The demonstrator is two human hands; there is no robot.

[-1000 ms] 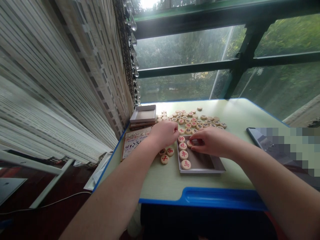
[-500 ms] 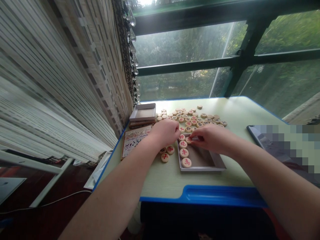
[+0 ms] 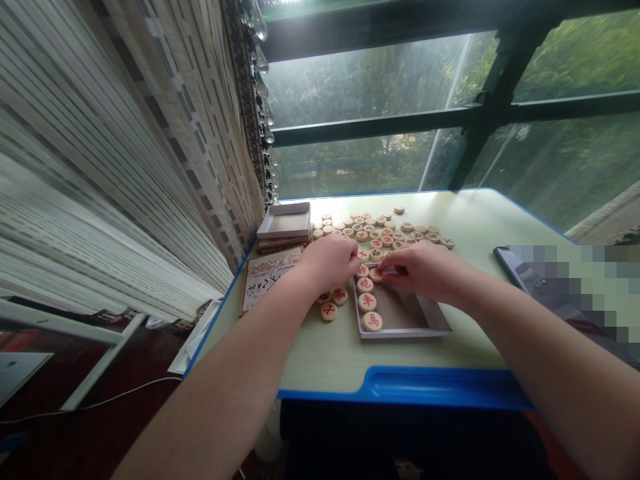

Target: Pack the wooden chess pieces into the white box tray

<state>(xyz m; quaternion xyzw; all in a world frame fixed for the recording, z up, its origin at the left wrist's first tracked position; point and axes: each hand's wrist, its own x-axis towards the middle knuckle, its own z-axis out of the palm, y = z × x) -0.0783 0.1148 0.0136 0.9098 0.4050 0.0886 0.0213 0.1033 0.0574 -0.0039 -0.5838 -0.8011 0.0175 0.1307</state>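
A shallow box (image 3: 403, 333) holds a column of round Chinese chess pieces with red characters along its left wall, among them a horse piece (image 3: 373, 321). My right hand (image 3: 417, 268) reaches over the box's far edge, its thumb and fingers pinched on a chess piece (image 3: 376, 274) beside the top of that column. My left hand (image 3: 334, 262) is curled at the far left corner of the box; its fingertips are turned away, so anything in them is hidden. Just below its wrist lie a few loose pieces (image 3: 329, 311) on the table.
Many more chess pieces (image 3: 376, 243) are spread beyond the box. At the left are a printed Chinese chess box (image 3: 265, 273) and an empty tray-like lid (image 3: 285, 221) on a stack. A dark-edged device (image 3: 510, 267) lies at the right. The table (image 3: 320, 367) has a blue rim.
Both hands stay nearly where they were, the right still pinching the chess piece in the box. The whole view has shifted slightly.
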